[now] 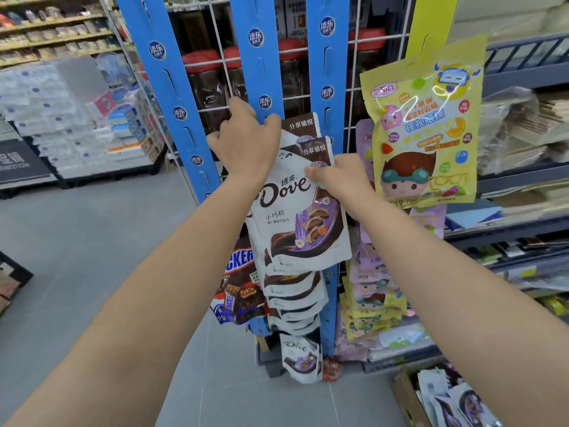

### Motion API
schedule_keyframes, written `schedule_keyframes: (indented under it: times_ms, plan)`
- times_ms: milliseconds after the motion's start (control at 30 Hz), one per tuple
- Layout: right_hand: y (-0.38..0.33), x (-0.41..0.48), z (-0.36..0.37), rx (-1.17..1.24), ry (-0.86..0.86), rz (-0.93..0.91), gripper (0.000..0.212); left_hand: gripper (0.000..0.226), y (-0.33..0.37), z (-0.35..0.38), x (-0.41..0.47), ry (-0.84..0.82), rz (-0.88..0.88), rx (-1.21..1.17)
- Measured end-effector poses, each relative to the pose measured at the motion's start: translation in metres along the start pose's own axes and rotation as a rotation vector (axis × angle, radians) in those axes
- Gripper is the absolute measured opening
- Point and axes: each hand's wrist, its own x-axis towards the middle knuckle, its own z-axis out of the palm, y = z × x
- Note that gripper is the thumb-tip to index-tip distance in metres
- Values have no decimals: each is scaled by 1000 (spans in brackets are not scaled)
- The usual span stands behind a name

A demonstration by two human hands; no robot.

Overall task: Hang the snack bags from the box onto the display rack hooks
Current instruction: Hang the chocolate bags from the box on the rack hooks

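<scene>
White Dove chocolate bags (295, 211) swirl brown and purple, the hanging strips (255, 57) are blue with round logos, and the cartoon pouch (425, 124) is yellow.

Two chocolate bags (295, 195) hang dead centre before the middle strip (255, 66). The left hand (243, 143) grips their top at eleven o'clock, and the right hand (341, 177) pinches the front one at three. More bags (292, 291) stack below at six. A pouch (425, 127) hangs at two o'clock, a box (406, 399) sits at five, and jars (203, 84) stand behind at twelve.
</scene>
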Motion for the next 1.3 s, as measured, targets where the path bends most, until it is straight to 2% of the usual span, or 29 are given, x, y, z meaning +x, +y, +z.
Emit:
schedule_keyframes:
  times_ms: [100,233,433,500,633,733,800,867,900,967,1033,1133,1300]
  plan:
    - [3,-2,2,31,-16,7,22,13,-9,5,-4,59,137,27]
    - [4,-2,2,23,-35,32,18,26,-28,8,-3,152,328,81]
    - [8,-6,0,-55,-69,50,15,25,-45,-1,1,88,404,163]
    - [8,-5,0,-55,-22,7,20,22,-46,-5,0,89,406,148]
    - [3,-5,-1,-53,108,-143,14,22,-43,-12,-1,81,400,112]
    - [-9,-8,-2,3,232,-245,5,36,-36,-17,1,-60,479,-14]
    - [-20,-11,-3,14,299,-312,19,43,-29,-21,0,-151,524,-54]
    - [-33,-13,-3,20,305,-351,12,43,-23,-27,0,-93,565,-7]
    - [-38,-14,-3,7,294,-356,6,40,-19,-30,1,-46,567,21]
    - [-46,-10,-2,5,276,-358,11,34,-12,-36,4,-25,521,29]
    - [-50,-7,1,39,265,-341,21,29,-4,-39,9,-93,404,-68]
    - [-52,-7,6,59,211,-330,23,14,0,-39,13,-145,233,-210]
    - [-43,-13,10,129,159,-292,33,11,-6,-38,13,-128,184,-250]
